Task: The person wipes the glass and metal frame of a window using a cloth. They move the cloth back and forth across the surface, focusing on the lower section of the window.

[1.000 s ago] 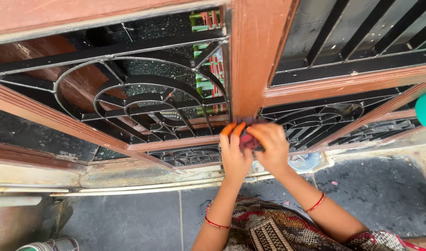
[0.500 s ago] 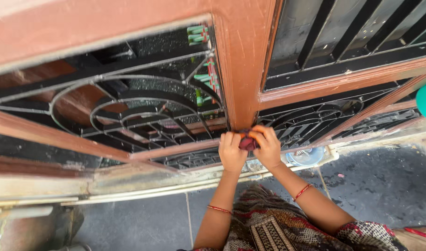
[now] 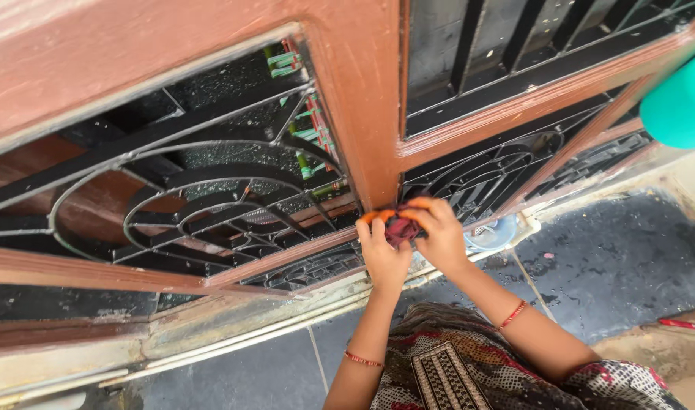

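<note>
Orange-tinted fingers (image 3: 368,218) of the left hand (image 3: 384,254) and those of the right hand (image 3: 438,235) close together from both sides on one small bunched dark red cloth (image 3: 399,228), just below the middle of the frame. The cloth is a crumpled wad, so it has no clear long axis and points no particular way; it is pinched between the two hands and pressed against the foot of the broad reddish-brown wooden upright (image 3: 359,114) of a window frame. Each wrist carries a thin red bangle, two in all: one (image 3: 362,358) on the left forearm at lower centre, one (image 3: 512,315) on the right forearm just to its right.

Either side of the upright sit two black wrought-iron grilles of curved scrollwork, one (image 3: 211,205) filling the left half of the frame, one (image 3: 484,171) at centre right. A reddish-brown wooden rail (image 3: 286,258) runs aslant under the left grille to the hands. A pale worn sill (image 3: 233,323) lies below it, then dark grey stone floor (image 3: 620,258) at lower right. A patterned brown garment (image 3: 453,372) covers the lower centre. One teal rounded object (image 3: 681,106) shows at the right edge.
</note>
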